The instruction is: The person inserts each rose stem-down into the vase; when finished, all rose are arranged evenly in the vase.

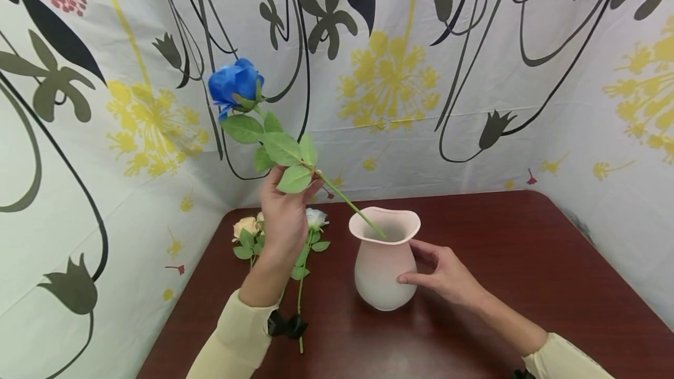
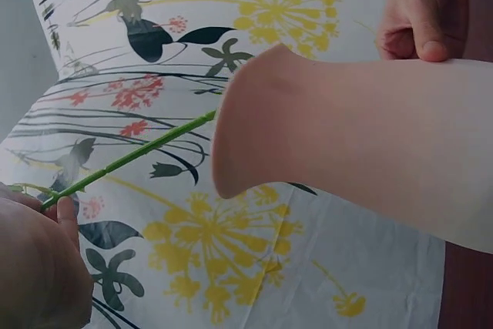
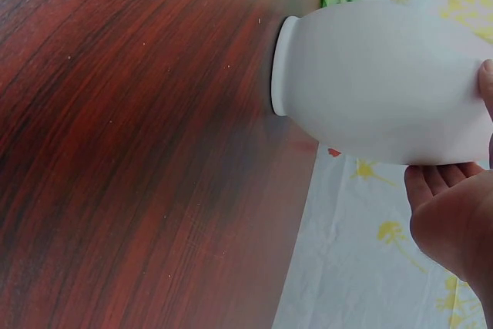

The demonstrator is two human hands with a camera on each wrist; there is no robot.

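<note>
A blue rose [image 1: 235,83] with green leaves tilts up to the left in the head view. My left hand [image 1: 284,215] pinches its stem just below the leaves. The stem's lower end dips inside the mouth of a pink-and-white vase [image 1: 386,276], which stands upright on the table. In the left wrist view the green stem [image 2: 139,149] runs from my fingers to the vase's flared rim. My right hand [image 1: 447,276] holds the vase's right side, thumb at the front and fingers behind, as the right wrist view also shows.
On the dark red wooden table [image 1: 500,250], left of the vase, lie a cream rose [image 1: 245,228] and a white rose [image 1: 316,219], partly hidden by my left arm. A white flower-patterned cloth [image 1: 474,86] hangs behind the table and along its sides.
</note>
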